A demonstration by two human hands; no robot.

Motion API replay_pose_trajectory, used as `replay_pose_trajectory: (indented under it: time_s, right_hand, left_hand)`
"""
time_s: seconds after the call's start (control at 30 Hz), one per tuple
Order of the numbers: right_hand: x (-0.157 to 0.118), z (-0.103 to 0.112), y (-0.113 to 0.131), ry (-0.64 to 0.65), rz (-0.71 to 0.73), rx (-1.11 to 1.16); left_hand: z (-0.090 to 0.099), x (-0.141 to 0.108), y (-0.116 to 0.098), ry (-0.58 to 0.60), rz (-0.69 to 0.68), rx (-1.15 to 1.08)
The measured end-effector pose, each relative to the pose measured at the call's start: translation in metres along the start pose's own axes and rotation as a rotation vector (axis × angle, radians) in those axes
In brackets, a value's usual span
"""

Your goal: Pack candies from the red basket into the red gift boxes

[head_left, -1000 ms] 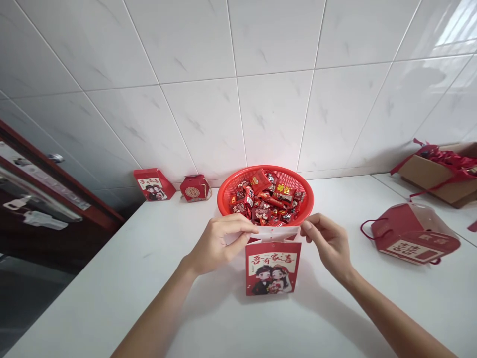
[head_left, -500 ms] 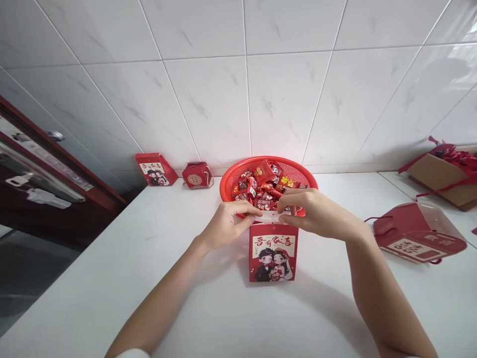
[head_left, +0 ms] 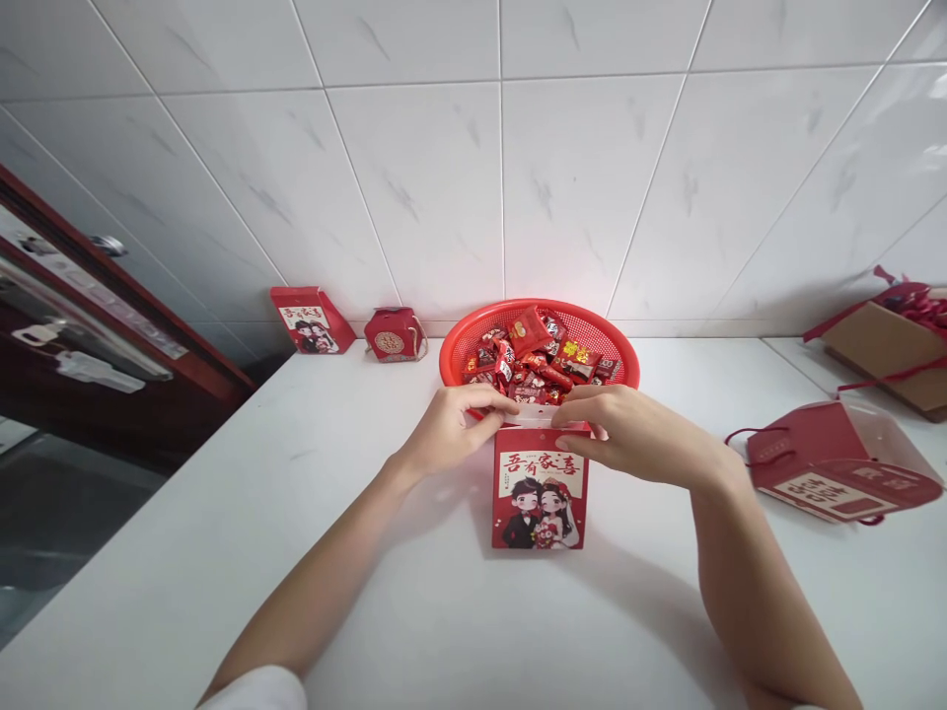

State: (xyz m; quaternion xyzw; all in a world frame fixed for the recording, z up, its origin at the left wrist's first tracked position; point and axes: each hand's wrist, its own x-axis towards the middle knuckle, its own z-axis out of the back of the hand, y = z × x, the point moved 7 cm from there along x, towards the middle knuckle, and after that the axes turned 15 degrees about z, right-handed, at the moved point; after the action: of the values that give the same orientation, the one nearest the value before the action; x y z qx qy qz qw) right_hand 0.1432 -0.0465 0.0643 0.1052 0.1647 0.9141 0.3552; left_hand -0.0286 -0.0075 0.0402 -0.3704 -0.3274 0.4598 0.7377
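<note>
Right between the fingers (head_left: 488,398), red box (head_left: 540,498).

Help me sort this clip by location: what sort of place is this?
Probably a home, perhaps its kitchen: a glossy tiled wall stands behind a white worktop, which holds a red plastic basket of wrapped sweets.

Both hands (head_left: 529,434) in pinching pose

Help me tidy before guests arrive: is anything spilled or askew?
At right, the clear-panelled gift box seems tipped, its cord handle sticking out sideways; a red ribbon trails untidily over the cardboard box. Nothing looks spilled.
</note>
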Motion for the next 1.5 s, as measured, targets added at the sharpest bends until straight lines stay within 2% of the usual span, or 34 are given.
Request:
replay_pose_trajectory:
  time_s: [0.17, 0.3, 0.43, 0.57, 0.77, 0.97, 1.2, 1.3, 1.4, 1.5]
  right_hand:
    - [-0.002, -0.001, -0.001, 0.015, -0.007, 0.009]
    - [-0.007, -0.004, 0.008, 0.051, 0.023, 0.018]
    - [-0.018, -0.003, 0.019, 0.083, 0.042, 0.021]
    - [-0.026, -0.002, 0.027, 0.105, 0.074, 0.07]
    - [-0.022, -0.005, 0.026, 0.107, 0.017, 0.026]
    - [-0.016, -0.007, 0.02, 0.055, -0.028, -0.044]
    - [-0.024, -0.008, 0.014, 0.018, -0.025, -0.1]
    - [-0.027, -0.007, 0.012, 0.004, -0.034, -0.131]
    - [-0.027, -0.01, 0.013, 0.039, -0.037, -0.119]
    - [-0.029, -0.009, 0.017, 0.016, 0.013, -0.082]
  left_hand:
    - [0.004, 0.001, 0.003, -0.061, 0.026, -0.032]
    - [0.005, -0.003, 0.003, -0.134, 0.062, -0.056]
    - [0.002, -0.011, -0.005, -0.166, 0.08, -0.029]
    - [-0.001, -0.02, -0.01, -0.118, 0.146, 0.015]
    - [0.0, -0.029, -0.006, -0.042, 0.21, 0.106]
    - [0.001, -0.032, -0.008, -0.022, 0.182, 0.148]
    - [0.0, -0.033, -0.01, -0.035, 0.139, 0.149]
    - [-0.006, -0.034, -0.014, -0.004, 0.109, 0.137]
    - [-0.016, -0.036, -0.016, 0.079, 0.098, 0.131]
    - [-0.024, -0.038, -0.017, 0.144, 0.105, 0.116]
